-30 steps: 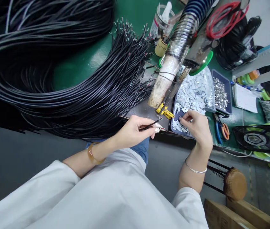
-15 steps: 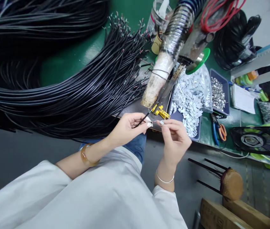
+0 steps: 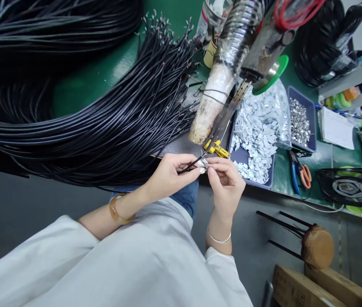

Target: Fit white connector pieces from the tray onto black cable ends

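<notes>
In my left hand (image 3: 171, 174) a thin black cable (image 3: 190, 166) is pinched near its stripped end, with white coverings on the thumb and fingertip. My right hand (image 3: 227, 181) is closed in a pinch right against the left fingertips, at the cable's end. A small pale piece appears to be between the right fingers, mostly hidden. Just beyond the hands sits a yellow plastic clip (image 3: 218, 150), below a white-wrapped hose end (image 3: 205, 111). To the right, a tray (image 3: 272, 172) holds many small pale flat pieces (image 3: 254, 128).
A big bundle of black cables (image 3: 104, 123) covers the left of the green table (image 3: 117, 64). Right of the tray are a bin of metal parts (image 3: 311, 111), cutting pliers (image 3: 300, 172) and a fan (image 3: 349, 187). A stool (image 3: 318, 246) and cardboard boxes (image 3: 302, 290) stand below.
My right hand has moved left, closing the gap to my left fingertips at the cable end. The left hand keeps its pinch on the cable. The view has shifted slightly.
</notes>
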### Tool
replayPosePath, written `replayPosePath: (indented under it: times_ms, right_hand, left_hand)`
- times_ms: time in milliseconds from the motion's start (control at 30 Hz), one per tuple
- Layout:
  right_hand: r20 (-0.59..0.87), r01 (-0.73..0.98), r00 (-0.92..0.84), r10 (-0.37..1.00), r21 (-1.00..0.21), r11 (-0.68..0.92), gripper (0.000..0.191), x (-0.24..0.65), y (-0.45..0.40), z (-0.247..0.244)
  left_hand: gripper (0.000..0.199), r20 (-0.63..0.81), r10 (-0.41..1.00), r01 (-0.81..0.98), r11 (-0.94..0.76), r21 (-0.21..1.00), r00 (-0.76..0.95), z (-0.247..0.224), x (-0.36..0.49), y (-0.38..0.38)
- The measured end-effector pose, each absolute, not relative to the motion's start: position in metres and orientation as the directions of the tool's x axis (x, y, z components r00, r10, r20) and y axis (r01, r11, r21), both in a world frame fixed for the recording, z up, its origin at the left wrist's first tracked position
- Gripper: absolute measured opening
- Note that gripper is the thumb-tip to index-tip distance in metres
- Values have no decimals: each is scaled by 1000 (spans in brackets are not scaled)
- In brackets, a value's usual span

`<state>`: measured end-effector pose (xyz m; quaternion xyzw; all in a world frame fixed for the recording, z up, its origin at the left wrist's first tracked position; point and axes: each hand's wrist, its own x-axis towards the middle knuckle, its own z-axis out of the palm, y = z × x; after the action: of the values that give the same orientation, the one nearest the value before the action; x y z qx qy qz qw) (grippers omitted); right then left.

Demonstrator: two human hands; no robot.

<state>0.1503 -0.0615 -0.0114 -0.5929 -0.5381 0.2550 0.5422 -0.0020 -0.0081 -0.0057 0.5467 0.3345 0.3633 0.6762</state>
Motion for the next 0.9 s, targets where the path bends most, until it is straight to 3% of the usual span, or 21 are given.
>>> replayPosePath:
  times_ms: [100,233,400,633,767,900]
  right_hand:
    - [325,404,308,894,-896,187,6,146,-62,-14]
    - [499,609,325,803,-760,227,6,140,-65,-17]
    - [335,374,330,883,-905,203,10,147,-64,-14]
    - [288,296,282,915,-933,203,5,150,-64,-12]
    - [463,534,288,838,-804,261,7,144,-65,-14]
    - [588,682,269,763,-675,280,11,145,-67,-14]
  left_hand:
    - [20,-57,862,-85,114,990,503,-6,-2,-11]
    - [20,-50,868,-124,128,984,495,-6,0,-13]
    - [18,-14,894,-104,68,992,449,-10,-1,-11]
    - [18,268,874,14,-299,954,406,-12,-5,-13]
    - [23,36,865,-95,13,995,500,-8,-4,-13]
    - [19,-127,828,-212,283,935,546,-5,-2,-9]
